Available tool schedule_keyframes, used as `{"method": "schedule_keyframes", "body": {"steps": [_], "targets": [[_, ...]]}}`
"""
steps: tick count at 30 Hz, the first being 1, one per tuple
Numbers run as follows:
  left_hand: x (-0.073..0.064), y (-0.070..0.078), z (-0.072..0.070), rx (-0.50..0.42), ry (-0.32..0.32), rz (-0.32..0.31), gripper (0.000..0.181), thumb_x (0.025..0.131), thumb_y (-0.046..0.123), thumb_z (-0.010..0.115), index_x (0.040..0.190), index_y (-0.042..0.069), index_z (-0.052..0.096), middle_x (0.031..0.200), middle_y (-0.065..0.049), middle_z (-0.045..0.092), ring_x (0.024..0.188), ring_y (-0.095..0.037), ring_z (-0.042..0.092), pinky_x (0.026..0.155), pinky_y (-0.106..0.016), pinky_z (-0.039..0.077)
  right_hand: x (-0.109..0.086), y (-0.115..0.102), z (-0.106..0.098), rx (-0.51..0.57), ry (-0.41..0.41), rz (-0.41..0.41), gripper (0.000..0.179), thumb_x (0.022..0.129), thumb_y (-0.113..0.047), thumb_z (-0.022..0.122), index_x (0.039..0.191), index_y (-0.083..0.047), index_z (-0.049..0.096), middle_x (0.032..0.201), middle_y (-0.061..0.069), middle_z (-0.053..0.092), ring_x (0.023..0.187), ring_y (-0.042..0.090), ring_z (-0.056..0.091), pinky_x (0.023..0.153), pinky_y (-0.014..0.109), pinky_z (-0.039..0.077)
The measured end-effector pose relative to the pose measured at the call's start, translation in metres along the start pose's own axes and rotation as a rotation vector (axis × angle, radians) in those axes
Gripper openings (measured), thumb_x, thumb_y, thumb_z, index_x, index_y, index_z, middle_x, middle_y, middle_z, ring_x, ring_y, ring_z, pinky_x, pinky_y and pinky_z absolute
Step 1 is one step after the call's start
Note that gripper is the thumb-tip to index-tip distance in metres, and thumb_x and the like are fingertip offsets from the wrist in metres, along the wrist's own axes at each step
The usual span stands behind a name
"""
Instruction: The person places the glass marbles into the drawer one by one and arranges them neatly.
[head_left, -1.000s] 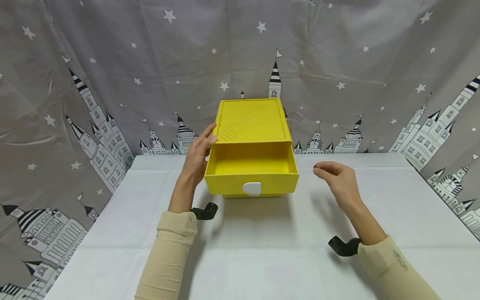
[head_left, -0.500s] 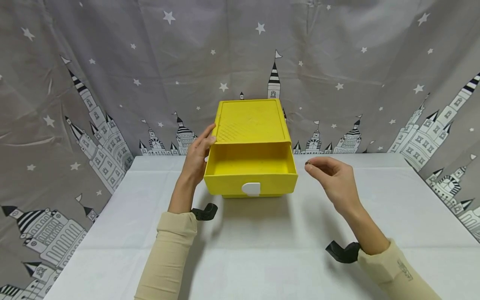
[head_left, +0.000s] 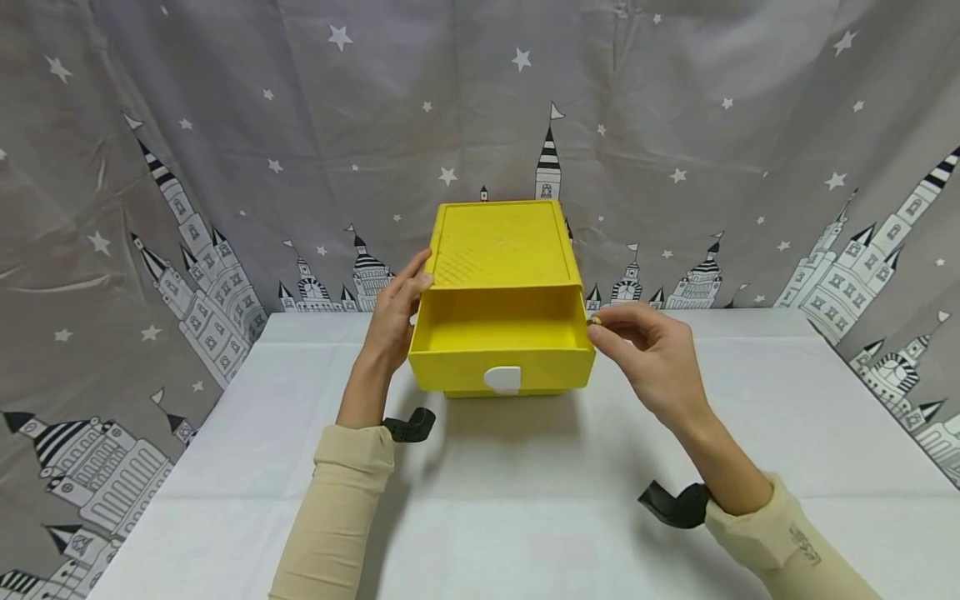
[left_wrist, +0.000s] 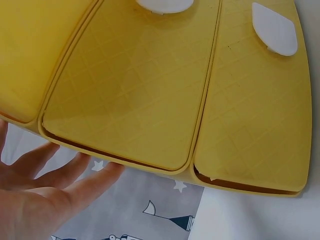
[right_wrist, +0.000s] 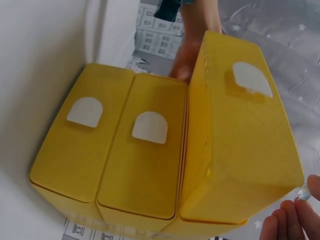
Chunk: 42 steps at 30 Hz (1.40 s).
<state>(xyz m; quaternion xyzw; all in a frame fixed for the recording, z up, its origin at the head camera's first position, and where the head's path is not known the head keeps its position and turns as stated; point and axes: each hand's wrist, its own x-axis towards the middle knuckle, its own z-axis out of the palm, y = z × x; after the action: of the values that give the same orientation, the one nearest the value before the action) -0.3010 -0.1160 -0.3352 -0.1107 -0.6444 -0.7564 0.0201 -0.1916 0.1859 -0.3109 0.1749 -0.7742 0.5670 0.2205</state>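
A yellow drawer cabinet [head_left: 502,242] stands with its top drawer [head_left: 450,371] pulled out toward me; its inside looks bare. Against the cabinet's left side rests my left hand [head_left: 390,321]; in the left wrist view its fingers [left_wrist: 97,179] lie fairly straight along the edge. My right hand [head_left: 652,362] is beside the drawer's right wall and pinches a small shiny round thing [right_wrist: 303,192] between thumb and forefinger. In the head view the fingertips overlap the drawer's rim, and whether they touch it I cannot tell. The small thing's exact kind is unclear.
Two lower drawers [right_wrist: 142,170] are pushed in below, each with a white tab handle [right_wrist: 150,127]. A white cloth covers the table [head_left: 510,517]. Behind the cabinet hangs a grey curtain [head_left: 360,100] printed with castles and stars.
My right hand has moved left, from apart from the cabinet to the open drawer's right edge, still pinching the small shiny thing. The left hand, cabinet and drawer have stayed in place.
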Motion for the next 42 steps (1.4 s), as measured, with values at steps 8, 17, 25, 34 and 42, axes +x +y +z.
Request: {"method": "schedule_keyframes", "body": {"steps": [8,17,25,34,42], "targets": [[-0.0003,0.0005,-0.0003,0.001,0.004,0.005,0.056,0.098,0.026,0.050,0.153,0.023,0.039,0.152,-0.003,0.041,0.127,-0.024,0.046,0.105,-0.048,0.039,0.0037,-0.0034,0.0076,0.027,-0.026,-0.050,0.012,0.088,0.004,0.069,0.100,0.007,0.070,0.095,0.013,0.066,0.087,0.015,0.064,0.085,0.023,0.052],[0.0005,-0.0028,-0.0010,0.025,-0.014,0.015,0.056,0.098,0.028,0.051,0.153,0.023,0.040,0.150,-0.005,0.043,0.123,-0.025,0.047,0.102,-0.050,0.040,0.0028,-0.0027,0.0097,-0.029,-0.036,-0.045,0.014,0.088,0.003,0.070,0.101,0.007,0.070,0.097,0.012,0.066,0.088,0.013,0.062,0.087,0.020,0.049],[-0.0001,-0.0017,-0.0012,0.021,-0.007,0.009,0.056,0.098,0.029,0.052,0.153,0.024,0.040,0.150,-0.004,0.042,0.125,-0.026,0.047,0.103,-0.052,0.040,0.0032,-0.0021,0.0101,-0.032,-0.042,-0.050,0.016,0.087,0.004,0.070,0.103,0.008,0.070,0.098,0.013,0.066,0.090,0.013,0.062,0.088,0.020,0.049],[0.0003,-0.0015,-0.0011,0.019,0.003,0.005,0.057,0.098,0.029,0.052,0.153,0.024,0.040,0.151,-0.003,0.042,0.125,-0.026,0.046,0.104,-0.051,0.039,0.0018,-0.0018,0.0099,-0.017,-0.045,-0.054,0.018,0.087,0.005,0.070,0.105,0.011,0.068,0.100,0.015,0.065,0.091,0.012,0.062,0.087,0.019,0.049],[0.0000,-0.0022,-0.0019,0.025,0.001,0.008,0.057,0.098,0.030,0.052,0.153,0.024,0.040,0.150,-0.004,0.043,0.125,-0.027,0.046,0.103,-0.053,0.040,0.0004,-0.0013,0.0106,-0.006,-0.040,-0.051,0.019,0.087,0.007,0.069,0.105,0.012,0.067,0.102,0.015,0.064,0.092,0.012,0.062,0.087,0.019,0.050]]}}
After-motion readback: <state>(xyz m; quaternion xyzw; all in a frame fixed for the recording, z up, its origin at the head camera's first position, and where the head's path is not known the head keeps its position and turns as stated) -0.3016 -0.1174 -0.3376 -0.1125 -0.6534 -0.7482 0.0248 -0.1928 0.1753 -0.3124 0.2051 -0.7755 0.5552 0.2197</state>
